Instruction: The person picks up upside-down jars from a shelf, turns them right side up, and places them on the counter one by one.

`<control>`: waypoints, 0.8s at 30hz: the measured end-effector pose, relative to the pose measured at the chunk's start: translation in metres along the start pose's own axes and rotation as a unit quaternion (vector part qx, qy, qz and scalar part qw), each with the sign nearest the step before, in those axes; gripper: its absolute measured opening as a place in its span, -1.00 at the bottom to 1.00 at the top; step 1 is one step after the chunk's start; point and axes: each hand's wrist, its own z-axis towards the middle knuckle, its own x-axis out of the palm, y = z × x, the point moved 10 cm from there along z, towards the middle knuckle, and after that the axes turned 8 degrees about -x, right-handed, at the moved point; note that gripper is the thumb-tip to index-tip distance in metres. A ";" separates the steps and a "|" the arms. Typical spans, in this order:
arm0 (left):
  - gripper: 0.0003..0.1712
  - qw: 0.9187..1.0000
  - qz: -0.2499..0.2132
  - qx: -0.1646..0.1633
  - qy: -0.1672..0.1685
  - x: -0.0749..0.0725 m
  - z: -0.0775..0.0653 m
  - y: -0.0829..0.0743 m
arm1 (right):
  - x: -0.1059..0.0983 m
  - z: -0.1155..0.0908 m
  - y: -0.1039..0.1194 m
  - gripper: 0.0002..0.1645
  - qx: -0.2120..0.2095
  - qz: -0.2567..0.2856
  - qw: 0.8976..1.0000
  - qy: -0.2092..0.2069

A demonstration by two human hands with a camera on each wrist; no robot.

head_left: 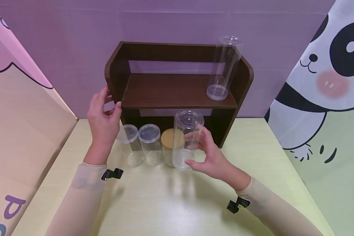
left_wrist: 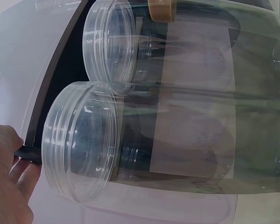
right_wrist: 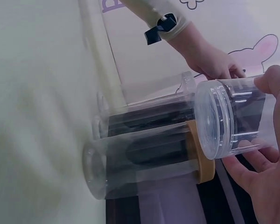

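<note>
My left hand (head_left: 103, 123) grips the left side panel of a dark brown two-tier shelf (head_left: 168, 90); in the left wrist view its fingers pinch the panel's edge. My right hand (head_left: 210, 157) holds a clear cylindrical jar (head_left: 183, 159) upside down, its translucent lid facing the table. Fingers and thumb curl around the jar's side. Behind it, partly covered, stands a jar with a tan lid (head_left: 168, 139). Left of that are two clear-lidded jars, the middle one (head_left: 149, 134) and the left one (head_left: 128, 134), upright on the table before the shelf.
On the right of the shelf's upper board stands a tall clear jar (head_left: 217, 92), lid end down. The pale table (head_left: 165, 206) extends toward me. A purple backdrop (head_left: 76, 49) hangs behind, and a panda-printed panel (head_left: 321, 98) rises at right.
</note>
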 end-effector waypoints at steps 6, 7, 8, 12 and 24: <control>-0.36 1.000 0.002 0.002 -0.002 0.000 0.000 0.001 | 0.003 -0.007 -0.006 0.38 0.015 0.017 1.000 -0.002; -0.35 1.000 0.002 0.001 -0.001 0.000 0.000 0.001 | 0.004 -0.008 -0.007 0.38 0.019 0.019 1.000 -0.002; -0.35 1.000 0.002 -0.002 0.001 0.000 0.000 0.001 | 0.004 -0.008 -0.008 0.37 0.022 0.021 1.000 -0.003; -0.36 0.999 -0.017 -0.037 -0.003 -0.003 -0.004 0.000 | 0.006 -0.011 -0.009 0.34 0.024 0.024 0.999 -0.002; -0.67 0.983 -0.163 0.039 0.077 0.014 -0.039 -0.059 | 0.013 -0.015 -0.010 0.35 0.015 0.032 0.999 0.008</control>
